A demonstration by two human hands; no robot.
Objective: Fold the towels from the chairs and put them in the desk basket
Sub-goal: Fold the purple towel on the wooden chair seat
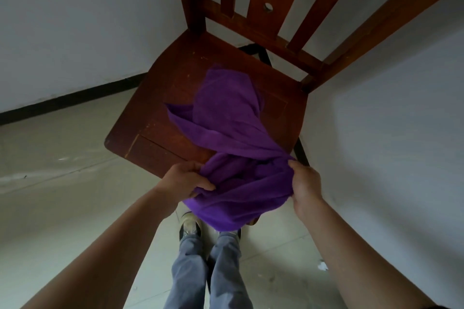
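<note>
A purple towel (233, 148) lies bunched, its far part on the seat of a dark wooden chair (160, 113) and its near part lifted off the front edge. My left hand (184, 180) grips the towel's near left edge with curled fingers. My right hand (305, 182) grips its near right edge. The cloth sags between both hands, above my feet. No basket or desk is in view.
The chair stands in a corner, with white walls (75, 20) close behind and to its right. A dark skirting board (70, 98) runs along the left wall. Pale floor tiles (62, 183) stretch to the left. A scrap of paper (322, 265) lies on the floor at right.
</note>
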